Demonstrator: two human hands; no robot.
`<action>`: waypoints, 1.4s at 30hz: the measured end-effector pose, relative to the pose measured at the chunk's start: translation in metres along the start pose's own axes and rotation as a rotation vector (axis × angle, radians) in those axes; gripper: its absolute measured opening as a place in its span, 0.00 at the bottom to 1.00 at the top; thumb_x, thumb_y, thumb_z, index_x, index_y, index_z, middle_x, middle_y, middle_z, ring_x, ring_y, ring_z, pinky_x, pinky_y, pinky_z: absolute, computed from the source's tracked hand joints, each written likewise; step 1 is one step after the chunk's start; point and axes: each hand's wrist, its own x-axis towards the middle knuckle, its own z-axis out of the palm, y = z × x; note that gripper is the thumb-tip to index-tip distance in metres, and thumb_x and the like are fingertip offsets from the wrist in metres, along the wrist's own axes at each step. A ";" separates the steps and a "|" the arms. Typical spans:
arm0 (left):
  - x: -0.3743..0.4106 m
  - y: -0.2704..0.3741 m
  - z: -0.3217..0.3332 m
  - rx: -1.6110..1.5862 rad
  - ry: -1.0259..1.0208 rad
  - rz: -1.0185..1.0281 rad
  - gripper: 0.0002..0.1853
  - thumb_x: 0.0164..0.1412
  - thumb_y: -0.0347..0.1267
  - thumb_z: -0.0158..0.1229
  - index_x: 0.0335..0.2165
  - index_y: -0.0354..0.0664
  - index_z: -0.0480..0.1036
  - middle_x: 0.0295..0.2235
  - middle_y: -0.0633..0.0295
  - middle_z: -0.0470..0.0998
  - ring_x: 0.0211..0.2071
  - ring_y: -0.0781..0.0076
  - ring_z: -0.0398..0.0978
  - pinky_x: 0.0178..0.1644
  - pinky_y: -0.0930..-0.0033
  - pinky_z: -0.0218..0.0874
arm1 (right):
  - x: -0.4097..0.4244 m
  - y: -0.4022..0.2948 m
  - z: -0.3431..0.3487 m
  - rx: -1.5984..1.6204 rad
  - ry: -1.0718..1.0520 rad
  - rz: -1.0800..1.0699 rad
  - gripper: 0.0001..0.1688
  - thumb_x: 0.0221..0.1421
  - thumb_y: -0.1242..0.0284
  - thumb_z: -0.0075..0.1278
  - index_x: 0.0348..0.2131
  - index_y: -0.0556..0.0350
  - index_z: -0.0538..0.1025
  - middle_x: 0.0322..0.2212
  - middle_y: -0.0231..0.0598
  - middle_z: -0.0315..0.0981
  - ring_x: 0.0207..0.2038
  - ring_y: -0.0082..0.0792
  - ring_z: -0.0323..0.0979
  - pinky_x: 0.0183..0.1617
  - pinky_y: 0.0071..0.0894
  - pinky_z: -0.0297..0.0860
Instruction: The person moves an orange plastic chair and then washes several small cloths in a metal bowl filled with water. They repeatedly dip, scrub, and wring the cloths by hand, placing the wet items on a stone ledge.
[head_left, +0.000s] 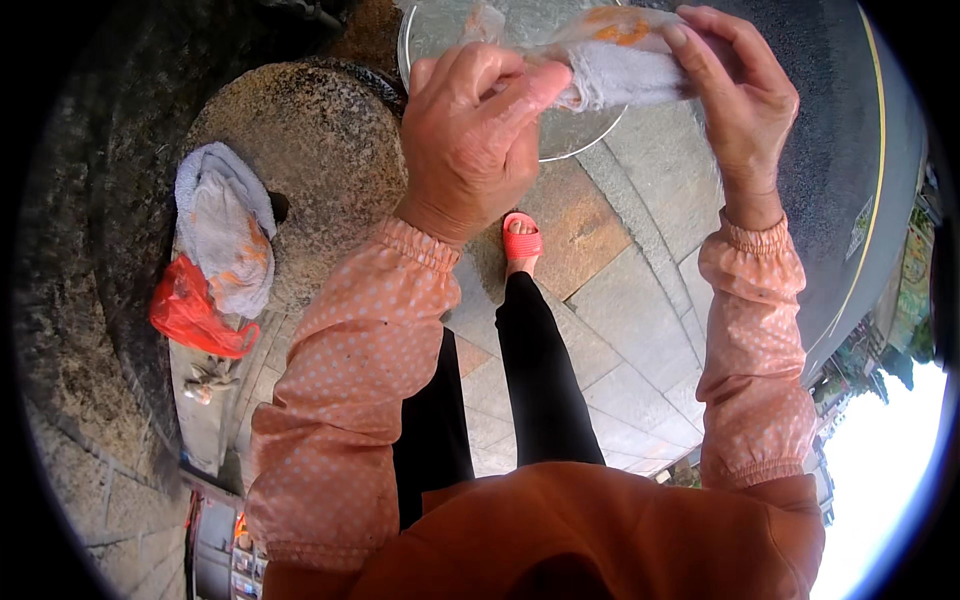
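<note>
Both my hands hold a wet white cloth (626, 75) with orange patches, stretched sideways near the top of the head view. My left hand (476, 139) pinches its left end, thumb and fingers closed on the fabric. My right hand (739, 90) grips the other end between thumb and fingers. Beneath the cloth is a round basin (574, 139) with a pale rim, partly hidden by my left hand and the cloth. Another white cloth (225, 217) with orange patches lies folded at the left edge of a round stone block (322, 127).
A red plastic bag (196, 311) lies against the folded cloth. Stone paving (630, 322) runs under my feet, one in a red slipper (523, 238). A dark road with a yellow line (876, 142) curves along the right. Rough stone wall lies at the far left.
</note>
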 end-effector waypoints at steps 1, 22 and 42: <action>-0.006 0.004 0.003 0.010 0.007 0.021 0.14 0.40 0.22 0.56 0.30 0.51 0.73 0.26 0.70 0.68 0.28 0.70 0.67 0.33 0.67 0.54 | -0.008 0.007 0.003 -0.080 0.017 0.022 0.10 0.44 0.76 0.57 0.31 0.58 0.77 0.27 0.35 0.75 0.29 0.24 0.73 0.34 0.20 0.69; -0.060 -0.041 0.086 -0.461 -0.244 -1.032 0.13 0.56 0.36 0.46 0.32 0.38 0.73 0.28 0.55 0.73 0.32 0.61 0.72 0.37 0.61 0.62 | -0.031 0.062 0.102 0.639 -0.186 0.943 0.07 0.49 0.76 0.48 0.32 0.60 0.74 0.23 0.37 0.73 0.22 0.35 0.70 0.29 0.32 0.67; -0.033 -0.044 0.071 -1.043 0.115 -1.554 0.25 0.58 0.29 0.44 0.54 0.48 0.53 0.46 0.61 0.66 0.46 0.63 0.65 0.45 0.54 0.61 | -0.054 0.135 0.129 0.104 -0.128 0.599 0.19 0.47 0.67 0.54 0.37 0.62 0.73 0.29 0.44 0.75 0.29 0.36 0.73 0.36 0.34 0.68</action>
